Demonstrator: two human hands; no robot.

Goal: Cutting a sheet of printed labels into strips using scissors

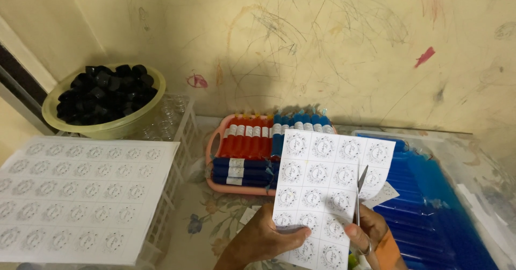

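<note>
Fingers of left hand (263, 238) pinch label sheet (328, 189); right hand (368, 232) grips scissors (359, 195) w/ blades cutting it. Pink tray (215, 141) holds red & blue tubes (252, 141); green bowl (54, 117), black caps (105, 90).

White label sheet (322, 195) at centre (another sheet (80, 195) lies left).

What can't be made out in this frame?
- Scissors, head view: handles hidden in the right hand.
- Label sheet: round designs too small to read; bottom edge cut off by the frame.
- Left hand: wrist cut off below.
- Bowl: black caps hide its inside.
</note>
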